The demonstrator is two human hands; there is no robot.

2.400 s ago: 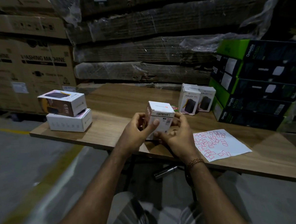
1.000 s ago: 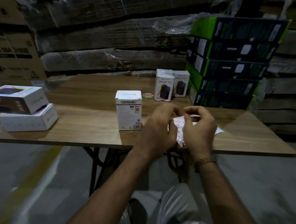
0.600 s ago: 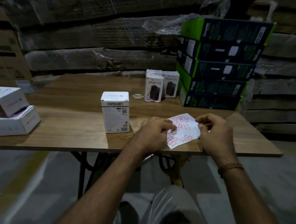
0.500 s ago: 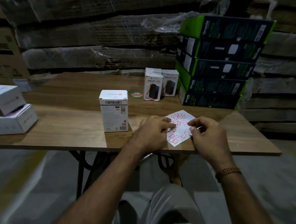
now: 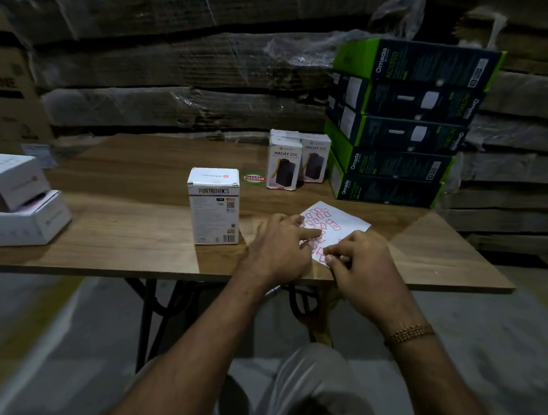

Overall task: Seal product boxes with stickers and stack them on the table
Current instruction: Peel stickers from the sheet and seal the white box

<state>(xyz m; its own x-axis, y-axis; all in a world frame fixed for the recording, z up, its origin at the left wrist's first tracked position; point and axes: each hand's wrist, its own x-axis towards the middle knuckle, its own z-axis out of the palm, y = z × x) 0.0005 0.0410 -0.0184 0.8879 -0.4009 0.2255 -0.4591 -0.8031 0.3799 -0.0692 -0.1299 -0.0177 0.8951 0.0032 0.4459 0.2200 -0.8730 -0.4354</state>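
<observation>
The sheet point(image 5: 347, 225) is pinned flat under the left hand's point(image 5: 278, 252) straight fingers; the right hand point(image 5: 359, 260) pinches a sticker at its near edge. Peeling should be slow. The box point(image 5: 215, 207) stands just left of the fingers.

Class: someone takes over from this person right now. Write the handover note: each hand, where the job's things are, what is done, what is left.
Left hand: fingers flat on the sticker sheet, holding it down.
Right hand: fingertips pinching at the sheet's near edge, seemingly peeling a sticker.
White box: upright on the table, left of the sheet, untouched.
Two Halley boxes stand behind, beside the green stack.
Two white boxes are stacked at far left.
Left: stick the sticker on the white box, stack it, then probably the Halley boxes.
</observation>
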